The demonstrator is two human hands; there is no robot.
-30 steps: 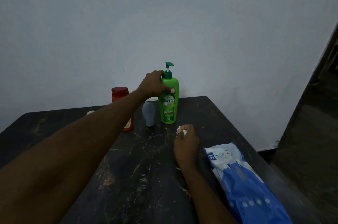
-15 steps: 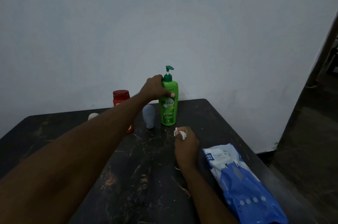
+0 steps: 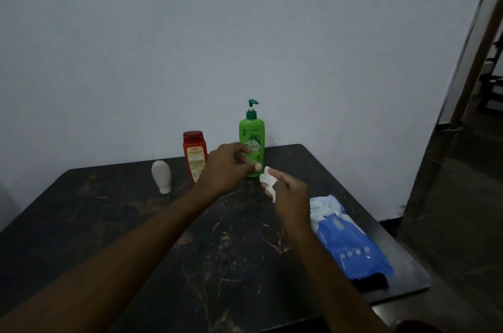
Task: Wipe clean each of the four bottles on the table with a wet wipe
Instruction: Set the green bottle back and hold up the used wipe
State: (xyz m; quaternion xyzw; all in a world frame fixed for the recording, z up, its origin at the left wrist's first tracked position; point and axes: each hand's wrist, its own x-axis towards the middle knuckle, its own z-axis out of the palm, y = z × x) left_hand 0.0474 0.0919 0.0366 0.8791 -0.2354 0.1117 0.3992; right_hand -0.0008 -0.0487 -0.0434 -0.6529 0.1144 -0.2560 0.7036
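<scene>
A dark, scratched table [image 3: 114,226] was seen against a pale wall [image 3: 190,33]; three bottles were visible along its far edge, and a fourth could not be made out. A green pump bottle [image 3: 251,139] was stood upright at the far middle, pump head on top; a red bottle [image 3: 193,157] with a red cap was stood just left of it; a small white bottle [image 3: 161,176] was stood further left, apart from the red one, cap end down.

The left hand [image 3: 227,168] was held above the table in front of the green bottle's lower part; its fingers [image 3: 257,167] were loosely curled and partly spread, nothing being held; whether the bottle was touched could not be told, since the hand overlapped it in view. The right hand [image 3: 288,195] was held just right of the left, the two hands close but apart; a crumpled white wet wipe [image 3: 268,183] was pinched between its thumb and fingers, the wipe bunched and protruding toward the left hand; the wipe lay just near of the green bottle's base, not clearly touching it.

A blue and white wipes packet [image 3: 348,240] was laid flat on the near right part of the table, beside the right forearm; a small dark object [image 3: 373,282] was noted at its near end, too dim to identify. A doorway frame [image 3: 473,66] was seen at far right.
</scene>
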